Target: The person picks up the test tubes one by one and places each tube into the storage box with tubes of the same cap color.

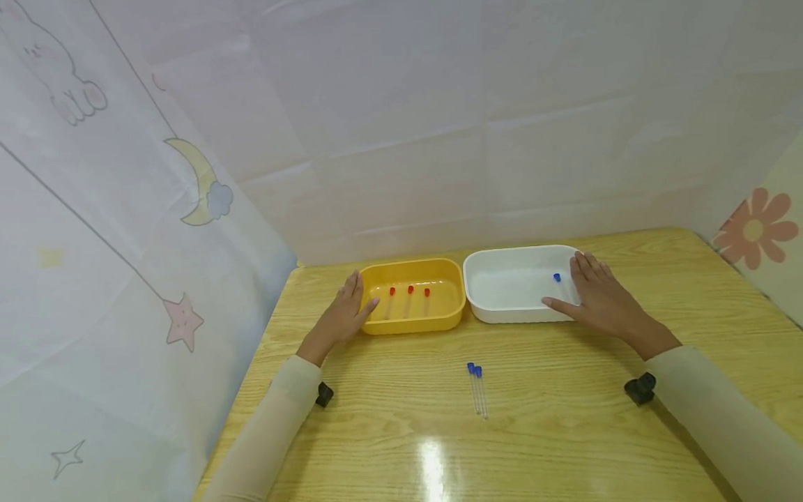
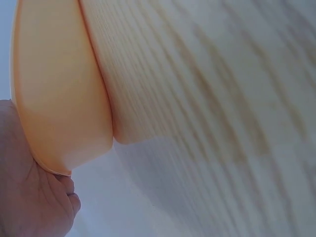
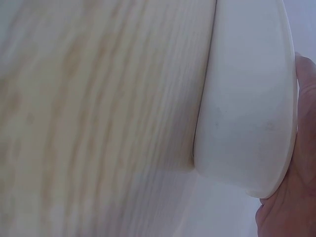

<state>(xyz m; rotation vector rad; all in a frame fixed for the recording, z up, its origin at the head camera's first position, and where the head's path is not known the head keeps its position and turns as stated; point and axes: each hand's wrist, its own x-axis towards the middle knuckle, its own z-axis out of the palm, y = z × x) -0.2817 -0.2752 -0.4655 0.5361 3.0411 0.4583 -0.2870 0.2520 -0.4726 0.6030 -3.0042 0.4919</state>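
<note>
My left hand rests on the left end of a yellow tray, fingers extended, thumb over the front rim. Three thin clear tubes with red caps lie inside it. At the right end of a white tray, my right hand lies with straight fingers along the end and the thumb across the front rim. One blue cap shows in the white tray; its tube is partly hidden. Both wrist views show a palm against a tray edge: the yellow wall and the white wall.
Nearer me, thin clear tubes with blue caps lie side by side on the wooden table. The two trays stand side by side, close together. Behind the table hangs a pale patterned sheet.
</note>
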